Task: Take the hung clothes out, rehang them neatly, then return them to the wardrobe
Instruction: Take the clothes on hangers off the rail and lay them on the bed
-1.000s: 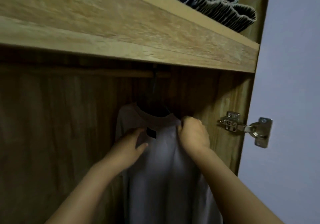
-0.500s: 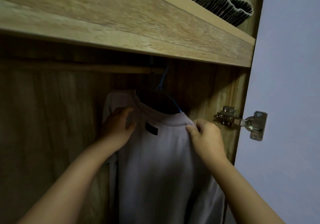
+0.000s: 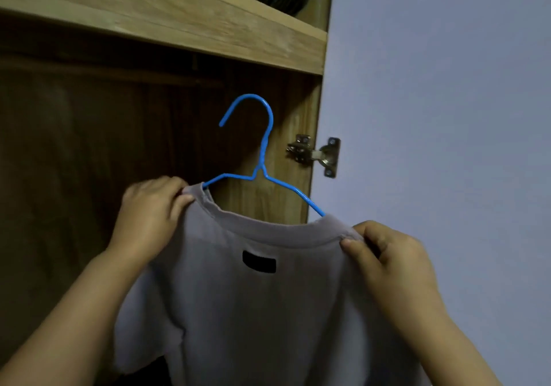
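Head view is showing the left hand and right hand pinching the shoulders of a grey shirt, each grip closed on cloth, its blue hanger clear of the wardrobe at 12 o'clock. Rehanging and returning are, I'd judge, remaining.

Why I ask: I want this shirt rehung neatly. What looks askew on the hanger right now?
The blue hanger sits tilted in the grey shirt: its arm on the right side slopes down, bare, to the collar, and the hook is off the rail. The left hand and right hand pinch the shoulders. No damage shows.
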Demonstrator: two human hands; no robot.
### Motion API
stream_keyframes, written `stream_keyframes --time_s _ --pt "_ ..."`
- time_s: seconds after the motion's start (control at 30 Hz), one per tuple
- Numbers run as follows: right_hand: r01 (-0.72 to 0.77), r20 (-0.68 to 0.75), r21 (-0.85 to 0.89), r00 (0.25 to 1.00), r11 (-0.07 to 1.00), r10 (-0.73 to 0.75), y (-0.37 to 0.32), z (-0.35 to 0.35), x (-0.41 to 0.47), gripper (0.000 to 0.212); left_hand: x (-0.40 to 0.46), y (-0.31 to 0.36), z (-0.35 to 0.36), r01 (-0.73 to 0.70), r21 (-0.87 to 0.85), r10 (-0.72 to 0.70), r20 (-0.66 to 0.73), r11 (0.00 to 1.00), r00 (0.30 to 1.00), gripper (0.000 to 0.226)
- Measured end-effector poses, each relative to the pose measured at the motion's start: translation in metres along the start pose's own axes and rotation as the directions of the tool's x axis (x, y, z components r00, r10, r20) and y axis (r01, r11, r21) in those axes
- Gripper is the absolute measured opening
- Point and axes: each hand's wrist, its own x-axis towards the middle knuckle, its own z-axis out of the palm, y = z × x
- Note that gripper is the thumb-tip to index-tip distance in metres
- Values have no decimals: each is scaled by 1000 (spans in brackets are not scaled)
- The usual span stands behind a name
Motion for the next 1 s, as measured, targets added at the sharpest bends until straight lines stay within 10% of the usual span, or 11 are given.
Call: stream_keyframes --time_s 0.63,1.0 --pt "-282 -411 -256 897 925 161 62 -159 -170 16 -129 168 -7 -278 -442 287 -50 853 957 21" --pt "-627 -611 -389 724 675 321 -4 -198 -279 15 -149 218 10 -607 -636 575 -297 477 763 34"
